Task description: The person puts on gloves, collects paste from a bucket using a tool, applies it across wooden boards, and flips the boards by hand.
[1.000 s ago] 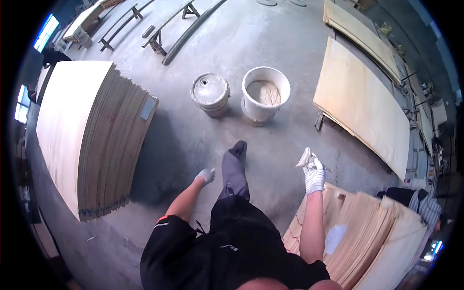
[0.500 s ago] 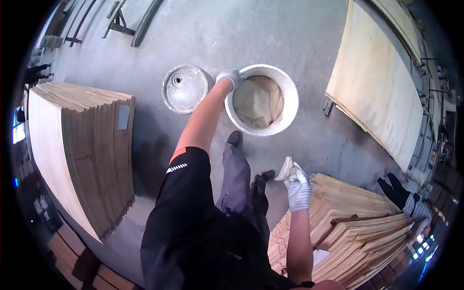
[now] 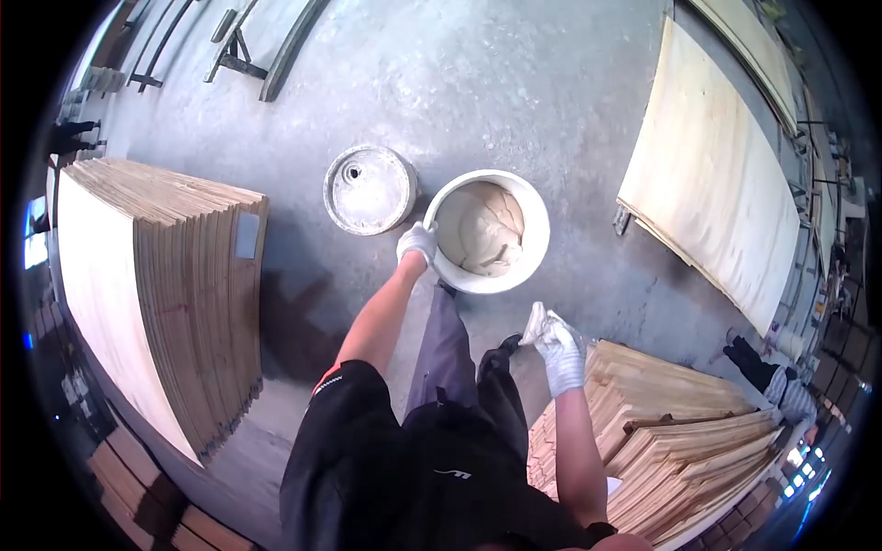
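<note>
A white bucket of beige paste stands on the floor ahead of my feet. My left hand, in a whitish glove, is closed on the bucket's left rim. My right hand, in a striped glove, is pinched around a pale, paste-smeared tool whose exact shape I cannot make out. That hand is below and to the right of the bucket, apart from it. Left of the bucket stands a lidded drum with a small dark hole in its top.
Tall sheet stacks stand at the left and lower right. Large pale panels rest on supports at upper right. A wooden trestle is at upper left. Another person is at the far right.
My left hand has gone from beside my body to the bucket's rim, and the bucket now sits closer to my feet than half a second ago. My right hand still holds the tool.
</note>
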`<control>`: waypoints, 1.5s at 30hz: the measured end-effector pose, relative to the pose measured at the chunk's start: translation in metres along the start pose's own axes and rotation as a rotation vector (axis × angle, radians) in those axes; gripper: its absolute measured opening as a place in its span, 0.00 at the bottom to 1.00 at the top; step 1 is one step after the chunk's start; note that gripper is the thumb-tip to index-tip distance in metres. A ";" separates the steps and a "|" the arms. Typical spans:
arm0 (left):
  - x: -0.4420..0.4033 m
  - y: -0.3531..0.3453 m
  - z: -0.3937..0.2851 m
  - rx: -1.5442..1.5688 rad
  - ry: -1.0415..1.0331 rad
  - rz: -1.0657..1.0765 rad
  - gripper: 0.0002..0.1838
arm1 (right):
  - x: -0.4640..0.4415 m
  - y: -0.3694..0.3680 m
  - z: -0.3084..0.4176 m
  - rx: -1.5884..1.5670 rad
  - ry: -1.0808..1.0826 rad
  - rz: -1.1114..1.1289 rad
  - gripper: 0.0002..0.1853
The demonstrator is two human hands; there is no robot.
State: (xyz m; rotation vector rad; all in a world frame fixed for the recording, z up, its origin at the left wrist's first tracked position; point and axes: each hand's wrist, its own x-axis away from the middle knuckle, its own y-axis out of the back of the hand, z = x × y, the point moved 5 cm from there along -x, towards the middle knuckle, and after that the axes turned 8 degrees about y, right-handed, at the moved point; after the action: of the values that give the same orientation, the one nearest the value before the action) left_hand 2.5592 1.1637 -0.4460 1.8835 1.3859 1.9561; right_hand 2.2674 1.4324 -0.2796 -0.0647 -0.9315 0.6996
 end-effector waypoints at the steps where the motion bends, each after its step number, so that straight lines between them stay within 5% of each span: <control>1: 0.006 -0.001 0.012 0.019 0.033 0.008 0.30 | -0.015 0.000 -0.010 -0.040 -0.028 0.016 0.20; 7: 0.029 -0.022 0.083 0.229 0.183 -0.034 0.29 | -0.080 -0.093 -0.027 0.458 0.076 0.197 0.17; 10: 0.036 -0.034 0.103 0.313 0.217 -0.049 0.32 | -0.100 -0.141 -0.041 1.273 0.486 0.601 0.18; 12: 0.036 -0.038 0.107 0.415 0.231 -0.053 0.34 | -0.108 -0.169 -0.056 1.315 0.522 0.742 0.18; 16: 0.038 -0.041 0.111 0.661 0.174 0.289 0.34 | -0.127 -0.178 -0.108 1.397 0.749 0.922 0.19; 18: 0.049 -0.019 0.113 0.638 0.054 0.226 0.32 | -0.105 -0.161 -0.111 1.963 0.429 1.085 0.23; 20: 0.070 0.005 0.113 0.700 -0.044 -0.127 0.32 | -0.070 -0.141 -0.080 1.751 0.406 1.011 0.20; 24: 0.077 0.028 0.080 0.253 -0.121 -0.405 0.32 | -0.001 -0.085 -0.010 1.362 0.263 0.677 0.22; 28: 0.124 0.018 -0.073 0.417 -0.486 -0.027 0.26 | 0.052 0.049 0.062 1.282 0.375 0.151 0.24; 30: 0.132 -0.030 -0.144 -0.404 -1.056 -0.056 0.21 | 0.098 0.122 0.091 1.140 0.422 -0.149 0.22; 31: 0.115 -0.071 -0.172 -0.210 -1.193 0.100 0.18 | 0.124 0.155 0.101 1.119 0.443 -0.260 0.23; 34: 0.259 -0.087 -0.277 -0.054 -0.905 0.387 0.19 | 0.212 0.231 0.117 1.068 0.552 -0.581 0.21; 37: 0.377 -0.151 -0.334 -0.028 -1.156 0.621 0.21 | 0.286 0.296 0.102 0.754 0.530 -0.741 0.21; 42: 0.587 -0.287 -0.328 -0.360 -1.336 0.915 0.20 | 0.390 0.382 0.058 -0.073 0.704 -1.017 0.23; 45: 0.728 -0.351 -0.278 -0.413 -1.300 1.270 0.21 | 0.445 0.456 0.045 -0.450 0.915 -1.033 0.26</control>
State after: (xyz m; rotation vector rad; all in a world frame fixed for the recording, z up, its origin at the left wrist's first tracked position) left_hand 1.9813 1.6744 -0.0769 2.9610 -0.6330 0.4374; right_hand 2.1702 2.0350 -0.0904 -0.2535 -0.1260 -0.5083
